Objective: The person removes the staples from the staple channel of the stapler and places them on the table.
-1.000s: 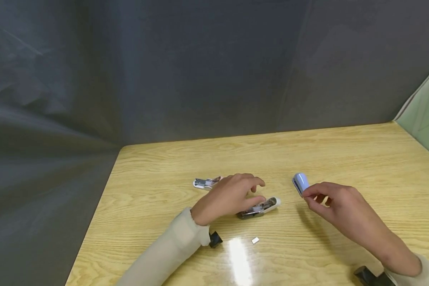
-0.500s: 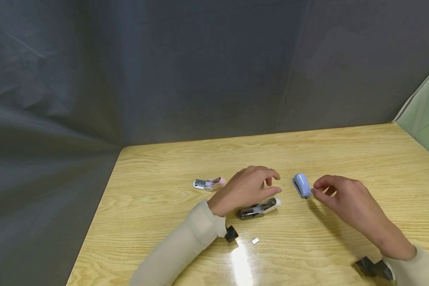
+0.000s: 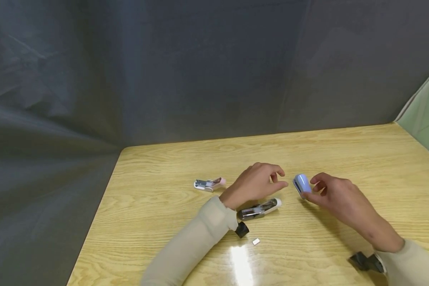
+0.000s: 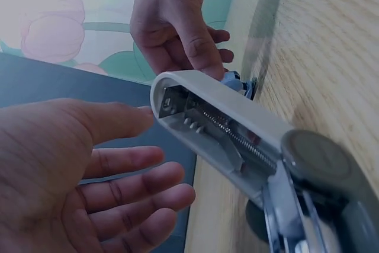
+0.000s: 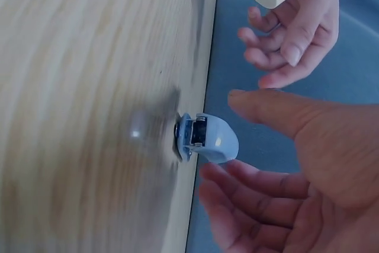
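A small light-blue stapler (image 3: 302, 185) stands on the table, its lid lowered. My right hand (image 3: 337, 198) is at its near end, thumb and fingers spread on either side. In the right wrist view the thumb is apart from the blue stapler (image 5: 219, 139), and the fingertips are right beside it. My left hand (image 3: 257, 180) hovers to its left, fingers loosely bent and holding nothing. Below that hand lies a dark grey and white stapler (image 3: 252, 212), folded open. The left wrist view shows the spring inside its raised white arm (image 4: 219, 128).
Behind the left forearm, a white and pink stapler (image 3: 209, 184) lies folded open. A small pale rectangular piece (image 3: 256, 241) sits nearer the front of the wooden table (image 3: 146, 222). Dark sheeting (image 3: 207, 71) rises along the back and left edges.
My left hand has moved right, toward the blue stapler, uncovering the white and pink one. My right hand's fingers were together at the blue stapler's near end; now they are spread around it.
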Motion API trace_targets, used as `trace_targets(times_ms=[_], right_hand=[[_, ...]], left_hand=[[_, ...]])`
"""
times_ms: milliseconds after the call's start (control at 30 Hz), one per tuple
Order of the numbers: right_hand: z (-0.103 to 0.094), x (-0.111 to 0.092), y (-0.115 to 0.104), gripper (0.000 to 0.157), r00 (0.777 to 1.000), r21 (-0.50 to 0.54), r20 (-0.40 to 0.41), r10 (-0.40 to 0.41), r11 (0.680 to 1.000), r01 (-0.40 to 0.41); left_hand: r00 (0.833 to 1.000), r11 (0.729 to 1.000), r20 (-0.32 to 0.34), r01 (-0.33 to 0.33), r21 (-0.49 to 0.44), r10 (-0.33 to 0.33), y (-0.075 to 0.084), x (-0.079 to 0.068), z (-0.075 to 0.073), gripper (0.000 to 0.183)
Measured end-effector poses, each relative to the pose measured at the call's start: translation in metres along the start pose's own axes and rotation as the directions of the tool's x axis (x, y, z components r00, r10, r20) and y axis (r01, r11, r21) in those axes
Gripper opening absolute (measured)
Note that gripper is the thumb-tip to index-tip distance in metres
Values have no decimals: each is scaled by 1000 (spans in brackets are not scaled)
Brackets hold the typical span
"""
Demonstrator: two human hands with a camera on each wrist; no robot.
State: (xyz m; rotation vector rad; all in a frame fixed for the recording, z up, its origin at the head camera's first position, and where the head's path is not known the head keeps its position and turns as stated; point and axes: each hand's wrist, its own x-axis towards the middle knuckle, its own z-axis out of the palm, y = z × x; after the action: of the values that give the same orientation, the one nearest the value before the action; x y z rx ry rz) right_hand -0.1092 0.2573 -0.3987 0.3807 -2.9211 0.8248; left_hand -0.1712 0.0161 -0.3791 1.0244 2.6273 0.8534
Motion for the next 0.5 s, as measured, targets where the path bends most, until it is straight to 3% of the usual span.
trace_targets(times_ms=[500], right_hand=[[7, 6, 1, 33, 999, -62, 43, -12, 998, 15]], left_hand=[[1000, 999, 25, 6, -37, -5, -3, 12, 7, 35]])
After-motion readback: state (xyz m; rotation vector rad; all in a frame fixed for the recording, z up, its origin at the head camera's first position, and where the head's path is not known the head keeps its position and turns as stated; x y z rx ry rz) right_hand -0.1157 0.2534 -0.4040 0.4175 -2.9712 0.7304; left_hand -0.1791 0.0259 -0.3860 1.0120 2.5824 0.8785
